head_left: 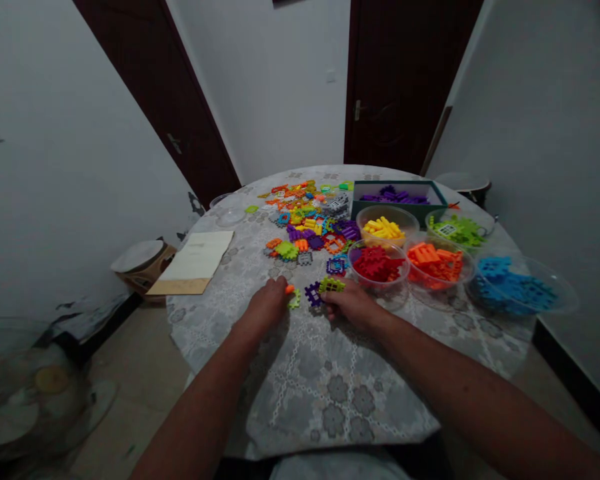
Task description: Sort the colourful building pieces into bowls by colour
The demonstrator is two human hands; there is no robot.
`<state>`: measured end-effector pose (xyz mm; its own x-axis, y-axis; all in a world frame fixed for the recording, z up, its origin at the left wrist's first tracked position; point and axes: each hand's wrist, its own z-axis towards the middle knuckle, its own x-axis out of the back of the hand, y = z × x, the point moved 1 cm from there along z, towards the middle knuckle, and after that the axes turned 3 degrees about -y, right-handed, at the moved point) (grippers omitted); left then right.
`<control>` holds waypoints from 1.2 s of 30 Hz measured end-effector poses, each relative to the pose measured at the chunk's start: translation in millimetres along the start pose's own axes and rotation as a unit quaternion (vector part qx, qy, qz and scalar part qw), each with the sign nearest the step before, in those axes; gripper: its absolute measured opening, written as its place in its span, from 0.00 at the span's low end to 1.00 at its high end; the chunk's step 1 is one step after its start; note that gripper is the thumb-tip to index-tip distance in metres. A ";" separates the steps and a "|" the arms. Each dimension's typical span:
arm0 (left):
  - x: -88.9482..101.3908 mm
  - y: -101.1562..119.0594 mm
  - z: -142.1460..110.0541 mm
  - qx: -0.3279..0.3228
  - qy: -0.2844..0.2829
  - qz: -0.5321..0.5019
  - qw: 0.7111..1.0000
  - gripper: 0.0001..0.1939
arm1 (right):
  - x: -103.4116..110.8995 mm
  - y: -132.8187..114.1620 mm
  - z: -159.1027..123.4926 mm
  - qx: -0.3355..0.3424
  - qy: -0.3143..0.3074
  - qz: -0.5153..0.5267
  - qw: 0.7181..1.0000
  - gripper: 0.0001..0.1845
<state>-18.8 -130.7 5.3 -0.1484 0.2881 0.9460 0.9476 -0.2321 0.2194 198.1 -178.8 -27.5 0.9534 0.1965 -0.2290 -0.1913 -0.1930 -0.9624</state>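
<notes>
Between the fingers of my left hand is an orange building piece, and a light green notched piece shows right beside it. My right hand is closed on a yellow-green square building piece. A dark purple square piece touches the fingertips of that hand; whether they grip it too I cannot tell. Beyond both hands lies a heap of mixed building pieces in many colours. A blue square piece is just past my right hand.
On the right stand clear bowls of red pieces, yellow pieces, orange pieces, green pieces and blue pieces. Behind them is a green box with purple pieces. An open notebook lies left on the patterned tablecloth.
</notes>
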 end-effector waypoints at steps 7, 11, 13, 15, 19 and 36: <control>5.6 7.5 4.2 0.028 -0.010 0.071 0.997 0.15 | 4.7 5.2 4.4 -0.007 0.003 -0.004 1.000 0.11; 5.1 4.3 4.0 0.007 0.000 0.070 0.998 0.13 | 4.6 9.4 5.2 -0.005 -0.003 0.003 1.000 0.11; 3.4 0.8 5.0 -0.008 0.009 0.054 0.998 0.12 | 3.8 9.8 5.2 -0.006 0.001 0.003 1.000 0.11; 1.2 -2.0 7.2 -0.023 0.028 0.028 0.999 0.09 | 2.9 9.3 5.0 -0.010 0.013 -0.003 1.000 0.11; -4.1 -0.2 13.2 -0.048 0.053 -0.022 0.997 0.03 | 0.4 8.6 4.4 -0.011 0.025 -0.004 1.000 0.11; -23.6 50.5 44.5 -0.125 0.060 -0.285 0.948 0.23 | 8.8 4.8 13.8 -0.020 0.063 0.087 0.994 0.15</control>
<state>45.1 -107.9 -16.6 -0.6620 0.3288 0.6735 0.6089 -0.2879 0.7391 202.4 -164.7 -36.2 0.9291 0.0357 -0.3681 -0.3480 -0.2526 -0.9028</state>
